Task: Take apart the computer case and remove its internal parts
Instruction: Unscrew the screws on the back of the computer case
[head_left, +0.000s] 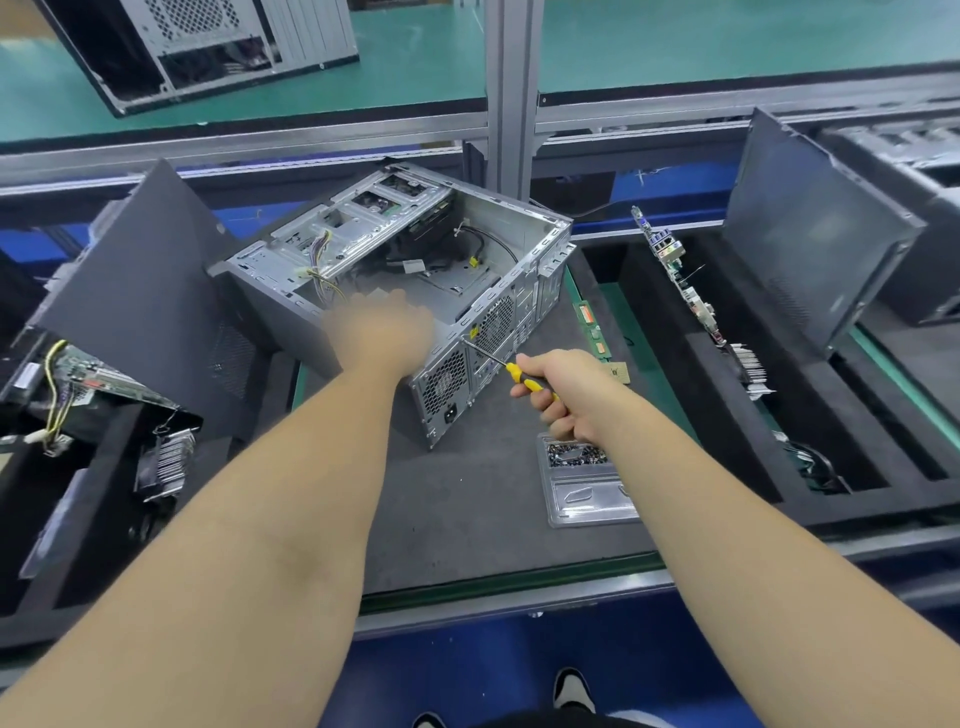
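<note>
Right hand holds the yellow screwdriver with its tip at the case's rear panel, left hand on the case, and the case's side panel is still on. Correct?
Not quite. In the head view the case is open, its inside exposed. The right hand grips the screwdriver at the rear panel; the left hand rests on the case.

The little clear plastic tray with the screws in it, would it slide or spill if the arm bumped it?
Probably yes. The clear plastic screw tray looks thin and shallow, so likely light and easy to shove across the dark foam mat. Its loose dark screws sit uncovered at the far end, so a knock could scatter them. The right hand hovers just above it.
</note>
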